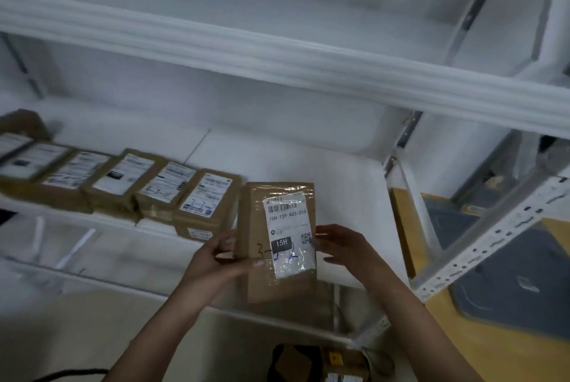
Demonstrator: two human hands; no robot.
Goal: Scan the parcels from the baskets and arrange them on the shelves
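Forearms are reaching up from six o'clock, both bare. Left hand is gripping the parcel along its left edge: thumb lying across the brown front at the lower left, fingers curling round behind the edge. Right hand is meeting the parcel's right edge at three o'clock, fingers only partly bent, tips pinching the edge beside the white label; how far they are wrapping behind cannot be told.

Parcel is standing upright between the two hands, label facing the camera, its upper part over the front of the white shelf, its lower end hanging below the shelf's front lip. Whether it is touching the shelf cannot be told. Label is showing a barcode, "15H" on a dark block, and blue handwriting.

Row of parcels is lying flat on the same shelf, running off toward nine and ten o'clock; the nearest one is sitting just beside the held parcel.

Upper shelf beam is crossing at twelve o'clock. Perforated upright is slanting at three o'clock. Dark container is showing brown packets at six o'clock.
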